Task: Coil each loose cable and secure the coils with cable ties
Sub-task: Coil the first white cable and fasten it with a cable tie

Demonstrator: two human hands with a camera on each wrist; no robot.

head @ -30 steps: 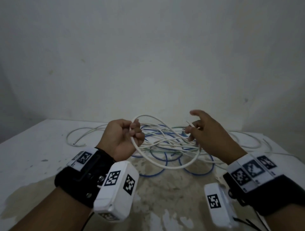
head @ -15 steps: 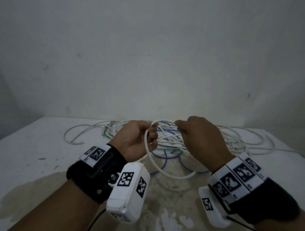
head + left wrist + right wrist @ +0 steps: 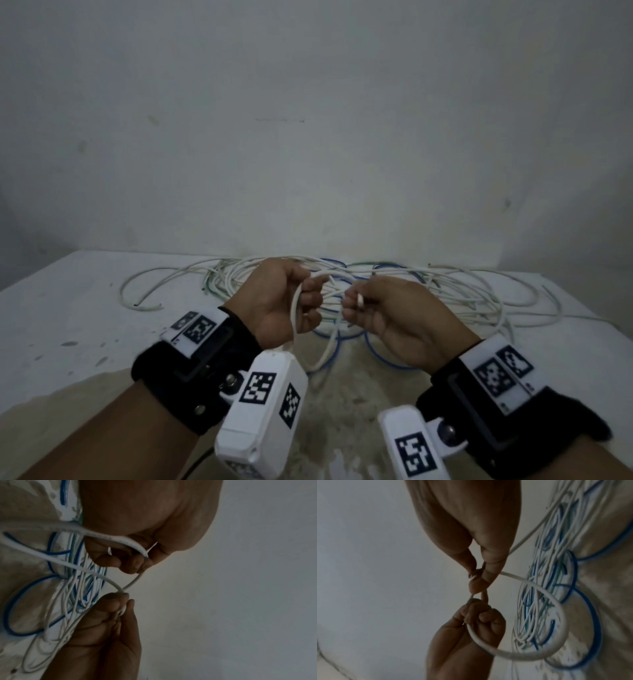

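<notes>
Pale wall (image 3: 308, 137) rises behind a stained white table (image 3: 68, 308), where a tangle of white, blue and green cables (image 3: 462, 294) lies. Just in front of that tangle, raised off the table, my left hand (image 3: 274, 305) grips a loop of white cable (image 3: 298, 329) in curled fingers. Beside it, my right hand (image 3: 394, 318) pinches the cable's end between thumb and fingertips (image 3: 491, 568).

head: above, facing forward-down at table (image 3: 85, 308) and wall | wrists: close, along fingers | shared: white cable loop (image 3: 296, 308)
</notes>
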